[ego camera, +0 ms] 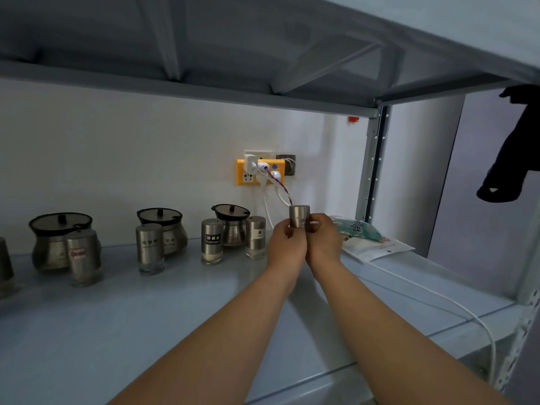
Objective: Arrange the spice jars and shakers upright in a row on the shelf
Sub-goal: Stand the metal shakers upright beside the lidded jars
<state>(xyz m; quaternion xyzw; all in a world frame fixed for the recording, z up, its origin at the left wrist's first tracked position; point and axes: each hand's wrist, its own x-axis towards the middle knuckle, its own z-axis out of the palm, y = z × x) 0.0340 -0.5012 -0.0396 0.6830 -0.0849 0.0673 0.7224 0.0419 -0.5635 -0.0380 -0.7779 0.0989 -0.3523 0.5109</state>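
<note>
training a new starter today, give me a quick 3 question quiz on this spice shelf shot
1. True or false: both hands grip the steel shaker in the air.
2. How many lidded pots stand at the back? A two B three C five
3. What sits on the shelf just right of the hands?

Key: 1 true, left hand and right hand. 2 B. 3 a patterned packet.

Two bare forearms reach forward, hands meeting.
The left hand [287,239] and right hand [323,236] press together side by side, fingers curled closed around one small item.
</note>
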